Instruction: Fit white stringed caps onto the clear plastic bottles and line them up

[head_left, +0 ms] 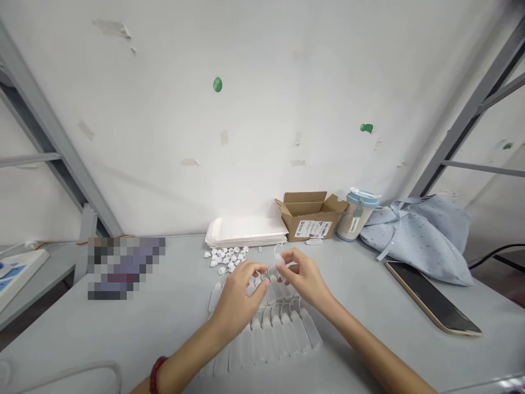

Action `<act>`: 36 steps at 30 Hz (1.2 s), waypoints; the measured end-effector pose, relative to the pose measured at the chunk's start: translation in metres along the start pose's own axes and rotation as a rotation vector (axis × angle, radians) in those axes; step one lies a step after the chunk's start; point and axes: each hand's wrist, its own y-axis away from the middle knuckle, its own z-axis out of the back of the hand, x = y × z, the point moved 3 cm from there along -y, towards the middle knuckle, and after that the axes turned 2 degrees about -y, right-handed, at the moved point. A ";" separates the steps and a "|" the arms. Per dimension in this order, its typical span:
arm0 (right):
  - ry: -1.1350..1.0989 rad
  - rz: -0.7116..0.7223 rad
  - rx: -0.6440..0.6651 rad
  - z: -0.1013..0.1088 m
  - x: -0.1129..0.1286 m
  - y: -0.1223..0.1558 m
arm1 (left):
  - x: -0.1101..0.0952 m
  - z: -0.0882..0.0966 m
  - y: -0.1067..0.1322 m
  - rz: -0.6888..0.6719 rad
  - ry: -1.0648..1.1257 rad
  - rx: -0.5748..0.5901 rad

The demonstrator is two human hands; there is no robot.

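Observation:
My right hand (301, 273) is closed in a pinch on the neck of a small translucent plastic bottle (280, 258) with a thin curved strap at its top. My fingers hide most of its body. To its left, my left hand (241, 290) has its thumb and index finger apart and holds nothing that I can see. Beneath both hands, similar bottles (268, 339) with looped straps lie side by side in two rows. Part of the rows is covered by my left hand and forearm. Beyond my left hand lies a loose pile of small white caps (225, 257).
At the back stand a stack of white padded envelopes (246, 232), an open cardboard box (309, 221) and a blue-lidded cup (356, 216). A light blue cloth bag (418, 235) and a phone (432, 298) lie to the right. A blurred-out item (123, 268) is on the left.

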 end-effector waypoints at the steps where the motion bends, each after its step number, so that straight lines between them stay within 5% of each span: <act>1: -0.014 -0.024 -0.009 0.004 -0.001 -0.003 | -0.004 -0.003 -0.004 -0.074 -0.036 0.001; 7: 0.032 -0.057 -0.076 0.023 -0.008 -0.013 | -0.027 -0.030 -0.032 -0.379 -0.288 0.102; 20: 0.235 -0.080 -0.149 0.045 -0.015 -0.021 | -0.026 -0.070 -0.055 -0.225 -0.266 0.162; 25: 0.338 -0.110 -0.089 0.046 -0.024 -0.025 | -0.024 -0.077 -0.055 -0.247 -0.261 0.164; 36: 0.625 -0.139 0.183 0.049 -0.014 -0.013 | -0.028 -0.085 -0.043 -0.179 -0.354 0.368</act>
